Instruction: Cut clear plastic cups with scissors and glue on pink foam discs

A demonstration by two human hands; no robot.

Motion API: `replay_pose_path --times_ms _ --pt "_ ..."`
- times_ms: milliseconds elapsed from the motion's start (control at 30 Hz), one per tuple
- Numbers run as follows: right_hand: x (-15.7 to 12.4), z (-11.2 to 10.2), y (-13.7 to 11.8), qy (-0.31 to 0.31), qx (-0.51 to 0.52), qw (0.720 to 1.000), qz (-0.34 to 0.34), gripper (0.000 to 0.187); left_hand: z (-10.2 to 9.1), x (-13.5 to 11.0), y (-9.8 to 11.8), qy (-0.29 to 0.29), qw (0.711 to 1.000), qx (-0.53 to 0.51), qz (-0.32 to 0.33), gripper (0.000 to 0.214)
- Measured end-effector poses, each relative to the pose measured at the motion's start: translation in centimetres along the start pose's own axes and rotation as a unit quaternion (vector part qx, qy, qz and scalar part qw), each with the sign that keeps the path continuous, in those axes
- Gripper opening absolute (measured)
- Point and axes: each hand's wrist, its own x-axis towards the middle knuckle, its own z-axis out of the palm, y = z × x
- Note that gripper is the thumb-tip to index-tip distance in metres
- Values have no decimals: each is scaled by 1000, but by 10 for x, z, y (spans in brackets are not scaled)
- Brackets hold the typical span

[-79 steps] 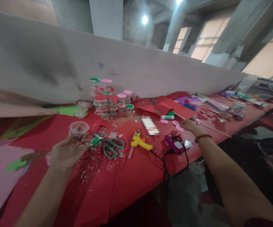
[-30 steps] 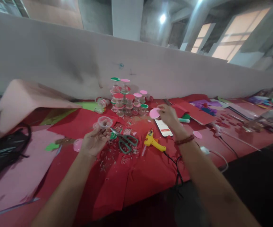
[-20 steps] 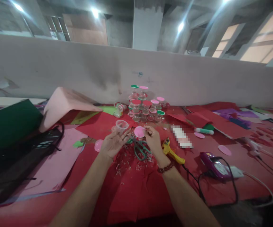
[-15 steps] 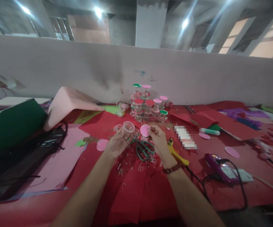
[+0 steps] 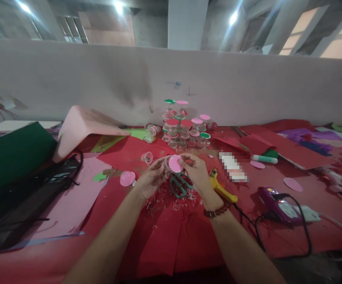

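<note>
My left hand (image 5: 149,180) is closed around a small clear plastic cup (image 5: 167,161), largely hidden behind fingers and paper. A pink paper disc (image 5: 175,163) is pinched in my right hand (image 5: 195,172) and lies over or against the cup's open end; whether it touches all round, I cannot tell. Just below both hands, green-handled scissors (image 5: 178,188) rest on white and red paper scraps (image 5: 180,205). To the right of my right hand lies a yellow glue gun (image 5: 222,192). Another clear cup (image 5: 147,157) lies left of the hands, near a loose pink disc (image 5: 127,178).
Behind the hands rises a stack of clear cups (image 5: 184,138) topped with green, pink and red discs. A purple power box (image 5: 277,207) with cables stands at right. Green board (image 5: 17,154), a black bag (image 5: 40,197) and pink sheets (image 5: 94,169) cover the left side.
The cup and the pink disc, held apart before, have come together between my hands. My left hand has turned the cup, and its open rim now faces the disc.
</note>
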Motion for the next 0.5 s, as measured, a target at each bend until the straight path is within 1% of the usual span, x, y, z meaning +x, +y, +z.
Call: replay_pose_path --times_ms 100,333,500 --pt "0 0 2 3 -37 999 -10 28 -1 1 -2 -12 1000 2 11 31" --pt "0 -1 0 18 -102 993 -64 19 -4 3 -5 -22 1000 6 8 32" --pt "-2 1 0 27 -138 987 -82 22 -2 1 -5 -24 1000 4 6 32"
